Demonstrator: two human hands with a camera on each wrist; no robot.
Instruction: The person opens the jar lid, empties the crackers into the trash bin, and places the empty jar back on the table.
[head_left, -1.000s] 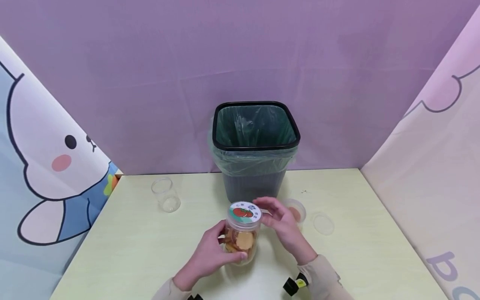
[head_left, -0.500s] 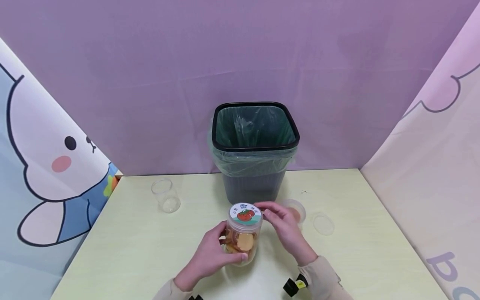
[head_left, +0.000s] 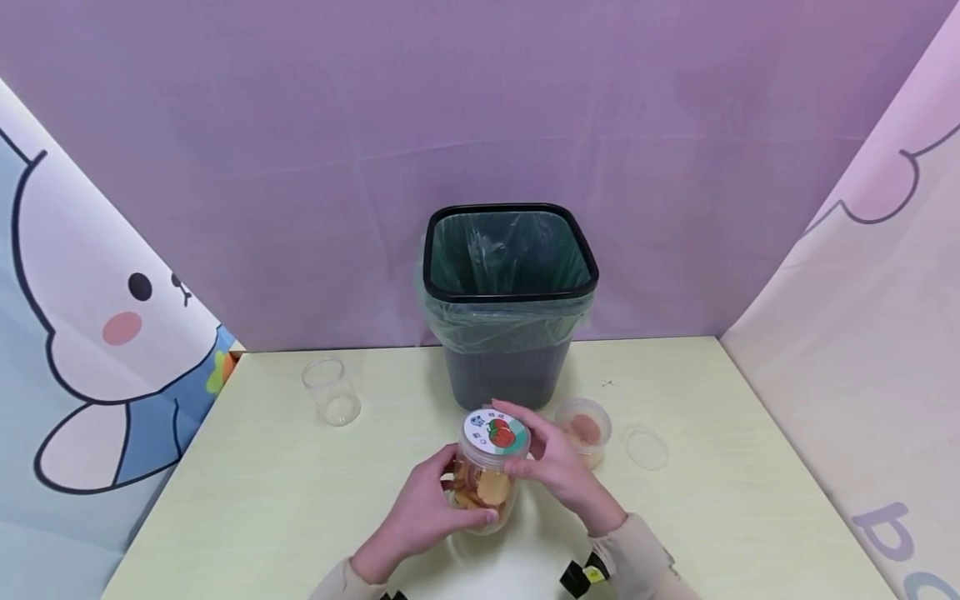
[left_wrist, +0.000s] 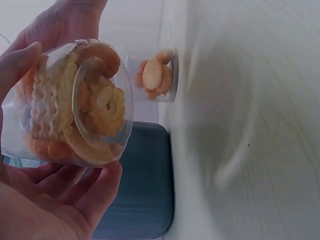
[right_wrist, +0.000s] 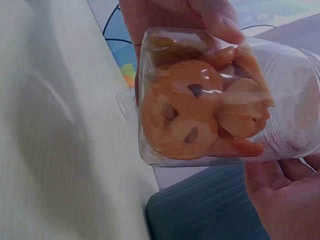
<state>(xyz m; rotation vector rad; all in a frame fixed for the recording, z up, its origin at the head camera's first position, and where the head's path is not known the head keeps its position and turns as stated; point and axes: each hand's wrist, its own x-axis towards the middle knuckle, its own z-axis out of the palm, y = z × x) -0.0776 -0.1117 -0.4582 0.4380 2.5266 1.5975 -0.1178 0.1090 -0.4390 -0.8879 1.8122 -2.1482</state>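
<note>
Backdrop: purple cloth [head_left: 480,108] hangs behind the bin; a rabbit-print sheet [head_left: 97,333] hangs to its left, a pink sheet [head_left: 862,333] to its right.
Table: pale green top [head_left: 262,500], reaching from the bin toward the person.
Bin: black, lined with a green bag [head_left: 510,300], at the table's far edge in the middle.
Cookie jar: clear jar [head_left: 486,479] packed with biscuits, just in front of the bin and lifted off the table, tilted.
Left hand: left hand [head_left: 420,517] wraps the jar's body.
Right hand: right hand [head_left: 558,467] clasps the tomato-sticker lid [head_left: 495,431].
Small tub: open tub [head_left: 585,429] with biscuits, right of the bin's foot, partly behind the right hand.
Empty jar: empty jar [head_left: 332,390], left of the bin.
Loose lid: clear lid [head_left: 647,447], right of the tub.
</note>
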